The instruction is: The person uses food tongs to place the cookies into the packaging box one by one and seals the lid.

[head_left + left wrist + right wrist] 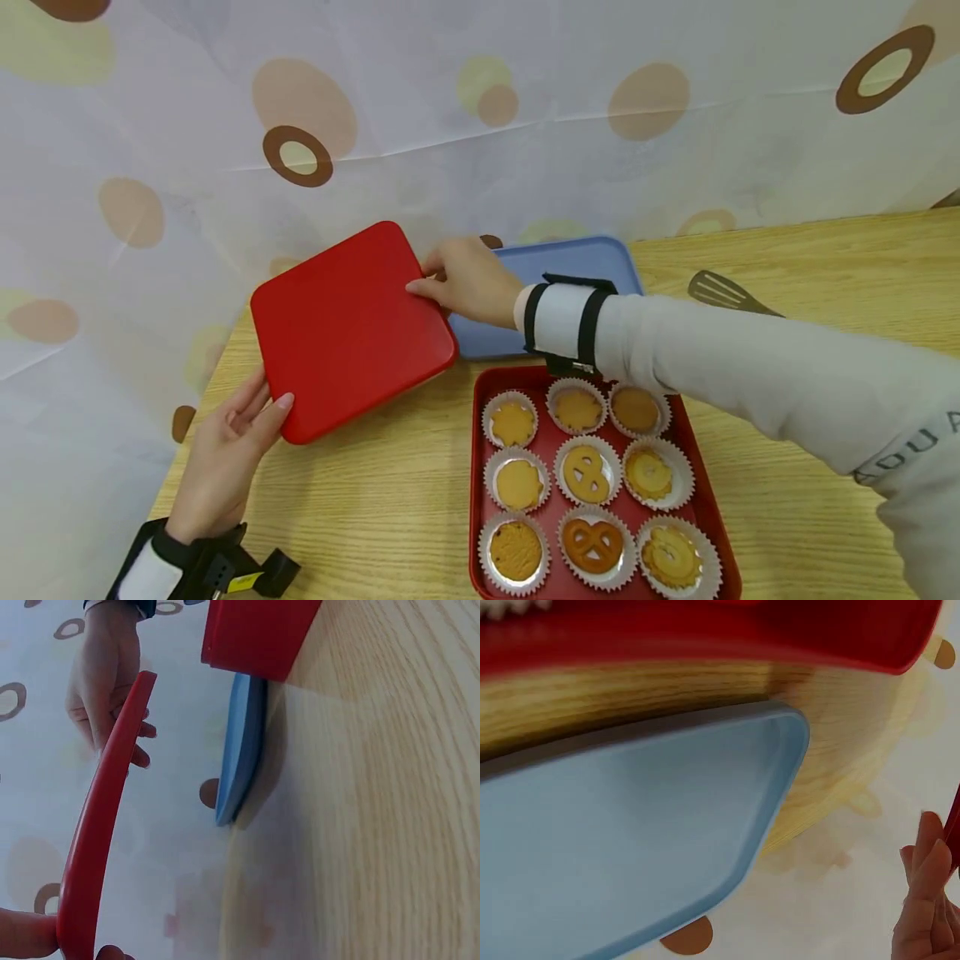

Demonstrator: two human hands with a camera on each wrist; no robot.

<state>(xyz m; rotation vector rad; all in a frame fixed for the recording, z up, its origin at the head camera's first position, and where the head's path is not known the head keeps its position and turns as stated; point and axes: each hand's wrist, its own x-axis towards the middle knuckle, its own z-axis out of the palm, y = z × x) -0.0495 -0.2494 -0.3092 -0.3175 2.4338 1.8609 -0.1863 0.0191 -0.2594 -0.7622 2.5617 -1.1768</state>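
A red square lid (pixel 352 333) is held up at a tilt over the left part of the table, between both hands. My left hand (pixel 225 458) grips its near-left corner, thumb on top and fingers beneath. On the far right edge, my right hand (pixel 480 279) pinches the lid with the thumb on its upper face; the lid partly hides those fingers in the left wrist view. An uncovered red box (pixel 480 492) stands right of the lid, holding several cookies, such as a pretzel-shaped cookie (pixel 592 546), in white paper cups.
Behind the red box lies a shallow blue tray (pixel 585 258), partly under my right forearm. A brown slotted spatula (pixel 723 292) rests farther right on the wooden table (pixel 360 517). A dotted curtain (pixel 420 108) hangs along the back and left.
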